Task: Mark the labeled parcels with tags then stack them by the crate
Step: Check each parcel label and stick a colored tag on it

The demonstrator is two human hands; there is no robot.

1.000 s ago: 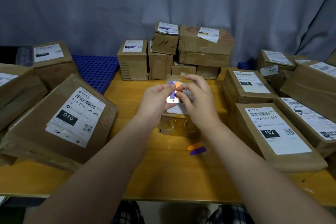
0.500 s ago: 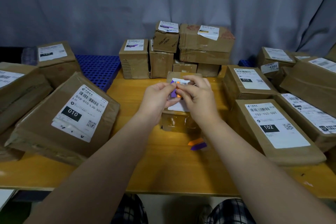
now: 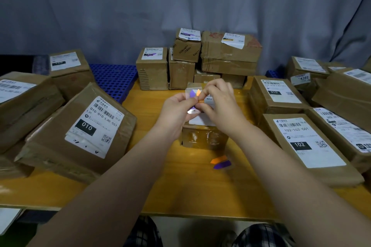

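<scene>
In the middle of the frame both hands are busy just above the small parcel (image 3: pixel 204 138), which sits on the yellow table (image 3: pixel 180 186). The left hand (image 3: pixel 176 110) pinches the sheet of tags (image 3: pixel 190 94), a little clear card with purple and orange arrows on it. The right hand (image 3: pixel 220 106) has its finger and thumb closed on an orange tag (image 3: pixel 198 93) at the edge of that card. A moment ago the card was held lower over the box. Now it is tipped up, and the orange tag looks partly pulled off. I think a tag is nearly free and can go onto the white label (image 3: pixel 208 98) on top of the parcel, which has no tag that I can see. The parcel is not stacked yet. The stacked parcels (image 3: pixel 152 68) sit at the back, in the upper middle, next to the blue crate (image 3: pixel 114 80) at the upper left. Some of their labels show purple marks. Two loose tags (image 3: pixel 220 163) lie on the table, to the lower right of the parcel.
</scene>
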